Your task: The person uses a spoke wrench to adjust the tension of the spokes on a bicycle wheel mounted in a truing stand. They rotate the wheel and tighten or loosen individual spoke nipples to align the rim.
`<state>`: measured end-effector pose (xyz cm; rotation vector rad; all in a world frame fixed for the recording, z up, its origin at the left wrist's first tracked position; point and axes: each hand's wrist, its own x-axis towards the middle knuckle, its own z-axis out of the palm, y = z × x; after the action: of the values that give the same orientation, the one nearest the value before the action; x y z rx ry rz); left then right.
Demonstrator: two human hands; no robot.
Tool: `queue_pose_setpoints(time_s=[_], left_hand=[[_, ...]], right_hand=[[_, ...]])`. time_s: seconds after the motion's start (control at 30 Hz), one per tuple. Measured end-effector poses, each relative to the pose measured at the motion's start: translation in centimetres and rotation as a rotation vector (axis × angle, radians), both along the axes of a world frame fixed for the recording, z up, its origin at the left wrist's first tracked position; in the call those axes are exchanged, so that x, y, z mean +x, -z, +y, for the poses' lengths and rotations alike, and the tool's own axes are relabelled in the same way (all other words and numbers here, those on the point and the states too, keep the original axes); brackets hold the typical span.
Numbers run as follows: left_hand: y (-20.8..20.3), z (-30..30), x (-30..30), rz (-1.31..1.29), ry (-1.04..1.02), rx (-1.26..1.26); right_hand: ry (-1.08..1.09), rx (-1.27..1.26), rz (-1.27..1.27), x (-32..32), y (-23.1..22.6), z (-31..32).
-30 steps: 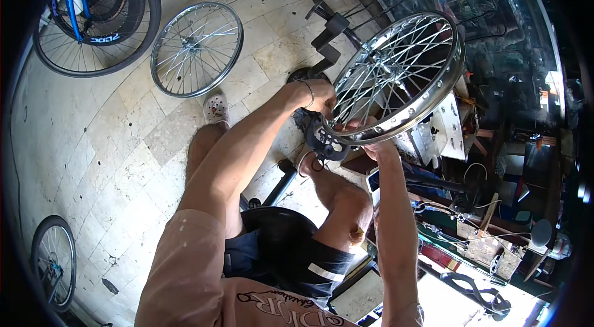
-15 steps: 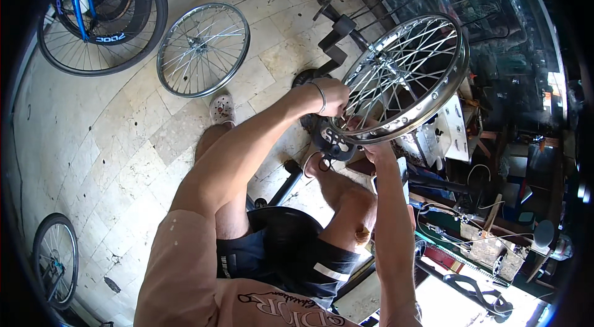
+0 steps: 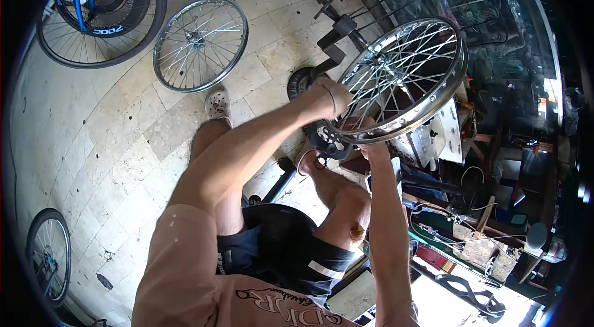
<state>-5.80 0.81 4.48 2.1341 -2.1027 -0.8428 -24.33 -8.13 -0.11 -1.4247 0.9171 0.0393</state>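
The spoked wheel sits on a dark stand. The right hand clasps its near rim; at its left edge the left hand blocks its own fingertips, grip unclear. Left of it lies another wheel; lower right, a wooden board.

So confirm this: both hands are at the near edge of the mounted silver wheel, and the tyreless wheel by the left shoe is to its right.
Wrong side: in the head view, the tyreless wheel by the left shoe is to the left of the mounted silver wheel. The rest stands.
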Motion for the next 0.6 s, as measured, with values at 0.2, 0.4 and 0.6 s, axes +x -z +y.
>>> queue_pose_setpoints(time_s=[0.2, 0.4, 0.6], left_hand=[[-0.3, 1.5, -0.4, 0.124, -0.129, -0.199], [5.5, -0.9, 2.8, 0.473, 0.053, -0.230], [8.0, -1.1, 2.9, 0.669, -0.105, -0.119]], right_hand=[[0.123, 0.118, -0.024, -0.2, -0.3, -0.1], [0.086, 0.172, -0.081, -0.8, -1.2, -0.7], [0.032, 0.088, -0.023, 0.4, 1.2, -1.8]])
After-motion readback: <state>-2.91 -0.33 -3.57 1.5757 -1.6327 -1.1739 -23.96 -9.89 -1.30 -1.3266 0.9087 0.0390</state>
